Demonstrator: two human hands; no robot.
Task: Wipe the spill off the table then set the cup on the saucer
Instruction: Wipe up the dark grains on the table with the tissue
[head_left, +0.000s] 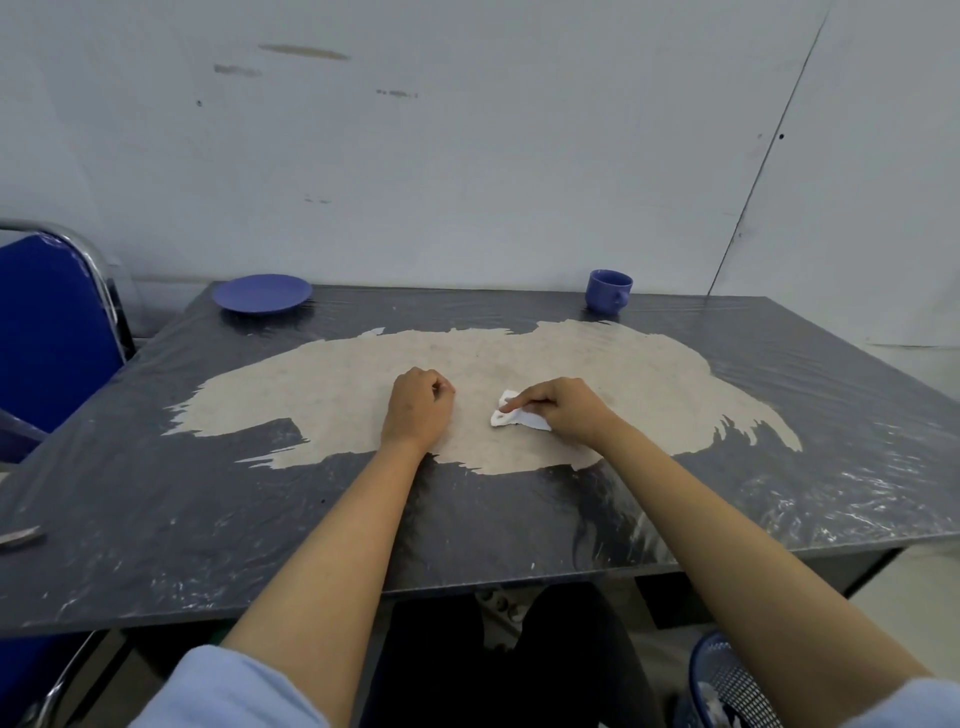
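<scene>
1. Now, head view: the wiping step is in hand. The right hand (569, 410) pinches a crumpled white tissue (519, 415) against the table (831, 415), index finger stretched over it.
2. The left hand (418, 410) rests beside it, fingers curled, holding nothing.
3. No spill is plain to see; the pale patch looks like worn surface.
4. Next, I judge, a long reach: the cup (609, 291) stands upright at the far right, handle toward the camera, well apart from the saucer (262, 294) at the far left.
5. The tissue's long axis runs roughly left-right.
</scene>
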